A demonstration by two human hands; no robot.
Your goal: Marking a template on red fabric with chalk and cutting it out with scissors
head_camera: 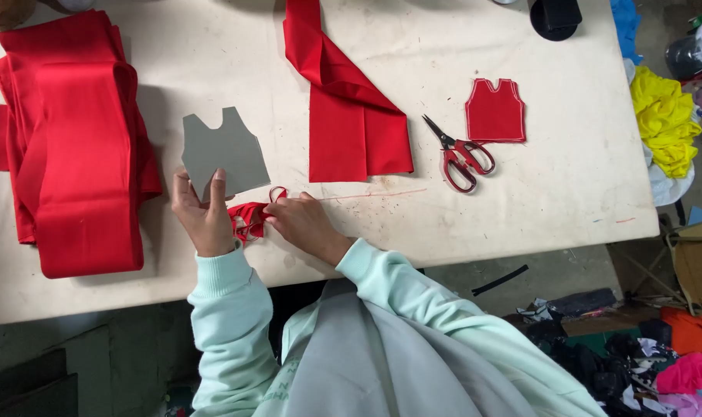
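Observation:
My left hand [200, 212] holds the lower edge of a grey vest-shaped card pattern [223, 150] that rests on the white table [521, 208]. My right hand [304, 224] pinches a small bunch of red fabric scraps [249, 218] lying between both hands near the table's front edge. A folded strip of red cloth [351, 108] lies beyond the hands. Red-handled scissors [459, 154] lie open to the right of it, beside a cut red vest piece [495, 112] with a pale chalk outline.
A thick stack of folded red cloth [76, 139] covers the table's left side. A black object [555, 15] stands at the far edge. Yellow cloth [664, 120] and mixed fabric scraps [637, 355] lie on the floor at the right.

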